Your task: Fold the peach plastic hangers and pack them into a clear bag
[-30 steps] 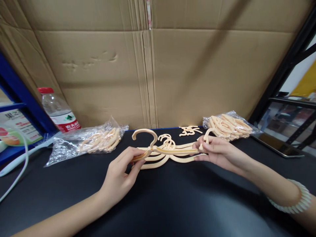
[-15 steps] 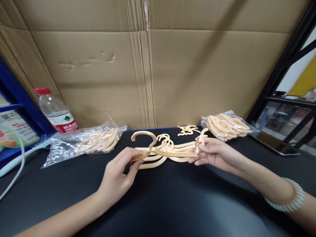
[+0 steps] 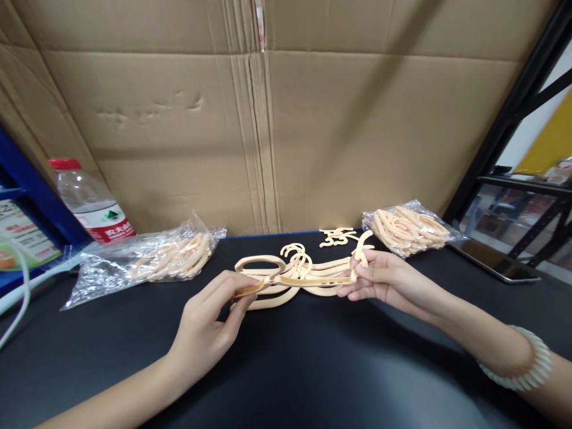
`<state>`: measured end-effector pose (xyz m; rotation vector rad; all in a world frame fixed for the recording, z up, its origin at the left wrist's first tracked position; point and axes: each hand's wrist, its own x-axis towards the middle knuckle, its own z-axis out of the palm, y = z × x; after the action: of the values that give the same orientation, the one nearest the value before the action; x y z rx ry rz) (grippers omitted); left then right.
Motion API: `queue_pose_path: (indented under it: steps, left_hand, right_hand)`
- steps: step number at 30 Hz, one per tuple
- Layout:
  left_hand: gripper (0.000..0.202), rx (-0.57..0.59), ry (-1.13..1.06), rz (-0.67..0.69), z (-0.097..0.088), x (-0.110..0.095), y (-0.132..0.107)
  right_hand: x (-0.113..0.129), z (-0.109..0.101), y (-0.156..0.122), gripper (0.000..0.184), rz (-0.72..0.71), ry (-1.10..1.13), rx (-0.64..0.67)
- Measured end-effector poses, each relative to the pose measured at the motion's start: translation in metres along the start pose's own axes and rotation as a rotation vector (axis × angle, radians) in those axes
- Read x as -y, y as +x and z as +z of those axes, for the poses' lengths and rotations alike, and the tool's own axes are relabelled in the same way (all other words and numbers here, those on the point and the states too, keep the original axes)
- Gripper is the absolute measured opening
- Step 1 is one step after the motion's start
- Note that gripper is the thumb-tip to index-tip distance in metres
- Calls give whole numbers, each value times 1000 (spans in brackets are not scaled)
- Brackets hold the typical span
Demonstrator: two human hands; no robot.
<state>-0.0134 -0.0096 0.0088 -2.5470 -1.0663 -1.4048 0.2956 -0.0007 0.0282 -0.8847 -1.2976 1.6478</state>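
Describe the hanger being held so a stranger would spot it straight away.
Start at the big cardboard sheet behind the black table. In front, a beige hanger spans from the person's left grip to the right grip. Unlike the similar hangers lying behind it, this one is held, its hook looping toward the left.

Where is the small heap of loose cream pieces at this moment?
In the head view, the small heap lies right of centre near the table's far edge, beyond the right hand and beside the right-side plastic bag.
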Motion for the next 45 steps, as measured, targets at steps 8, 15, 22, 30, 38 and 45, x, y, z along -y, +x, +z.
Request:
queue_pose_path:
  steps: [8, 15, 22, 30, 38, 45]
  left_hand:
    - [14, -14, 13, -7, -1, 1, -1]
    - [21, -13, 15, -3, 0, 3, -4]
    - [19, -7, 7, -65, 3, 7, -6]
    - [24, 38, -32, -243, 3, 6, -2]
    - [30, 90, -70, -329, 2, 4, 0]
    - [26, 164, -78, -295, 2, 2, -2]
  right_hand:
    - [-3, 12, -1, 33, -168, -141, -92]
    - [-5, 18, -2, 35, -317, -266, -206]
    - [-11, 16, 1, 29, -426, -328, -218]
    - [-9, 9, 2, 22, -430, -302, -285]
    - [-12, 8, 2, 17, -508, -352, -270]
    - [4, -4, 1, 19, -464, -118, -264]
